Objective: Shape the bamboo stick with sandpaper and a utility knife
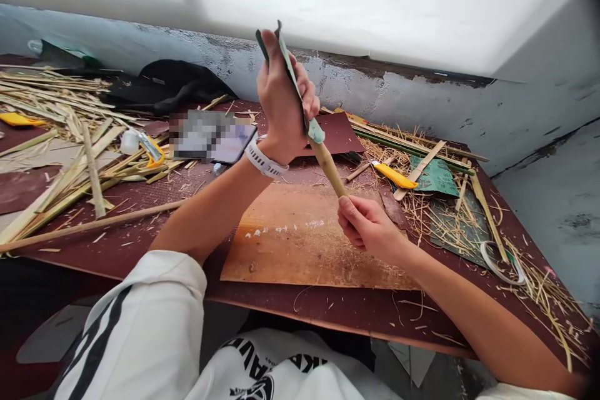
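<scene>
A pale bamboo stick (330,170) slants up over the table between my two hands. My right hand (368,225) grips its lower end, fingers wrapped round it. Higher up, my left hand (284,94) is closed on a bent sheet of green sandpaper (316,131), which lies against the stick's upper part. The sandpaper's dark edges stick out past my left thumb. How far the stick runs on inside my left hand is hidden. Below my hands lies a wooden board (290,250) with pale marks across it.
Split bamboo strips (70,156) pile up on the left, beside a yellow utility knife (152,150) and a phone (232,142). To the right lie another yellow knife (396,176), green sandpaper (435,176), a tape roll (502,262) and shavings. A wall (347,84) bounds the back.
</scene>
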Motion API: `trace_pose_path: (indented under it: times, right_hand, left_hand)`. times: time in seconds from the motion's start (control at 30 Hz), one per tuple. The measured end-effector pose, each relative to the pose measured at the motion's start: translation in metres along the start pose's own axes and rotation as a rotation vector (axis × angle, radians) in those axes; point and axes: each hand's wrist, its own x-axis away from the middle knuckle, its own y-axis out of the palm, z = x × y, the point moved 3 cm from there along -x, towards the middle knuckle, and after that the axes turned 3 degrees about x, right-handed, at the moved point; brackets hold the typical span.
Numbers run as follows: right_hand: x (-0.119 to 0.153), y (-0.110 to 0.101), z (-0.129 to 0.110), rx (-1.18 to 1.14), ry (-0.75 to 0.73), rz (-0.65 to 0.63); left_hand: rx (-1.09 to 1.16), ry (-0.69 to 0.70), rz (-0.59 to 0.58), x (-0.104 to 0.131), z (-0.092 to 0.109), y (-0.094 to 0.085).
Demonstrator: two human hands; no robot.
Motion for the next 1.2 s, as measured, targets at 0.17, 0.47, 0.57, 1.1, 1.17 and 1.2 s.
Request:
trace_pose_path:
  times: [0.17, 0.47, 0.57, 1.1, 1.17, 1.2]
  right_hand:
    - [0.0, -0.003, 0.0, -0.045, -0.021, 0.068]
    - [-0.002, -0.004, 0.002, -0.009, -0.018, 0.035]
    - [-0.002, -0.006, 0.001, -0.035, -0.033, 0.044]
    - [-0.007, -0.016, 0.0, 0.036, 0.011, -0.036]
    - [-0.008, -0.017, -0.001, 0.016, -0.002, 0.007]
    - [-0.008, -0.018, -0.001, -0.003, 0.001, 0.025]
  left_hand:
    - [-0.058, -0.107, -0.066, 0.022, -0.018, 0.009]
    - [0.02, -0.018, -0.043, 0.012, -0.012, 0.002]
    - [0.013, -0.101, -0.044, 0.02, -0.016, 0.008]
    - [-0.039, 0.044, -0.001, 0.003, -0.022, -0.007]
    - [-0.072, -0.016, -0.058, 0.011, -0.032, -0.003]
    - [-0.095, -0.034, -0.074, 0.014, -0.037, -0.002]
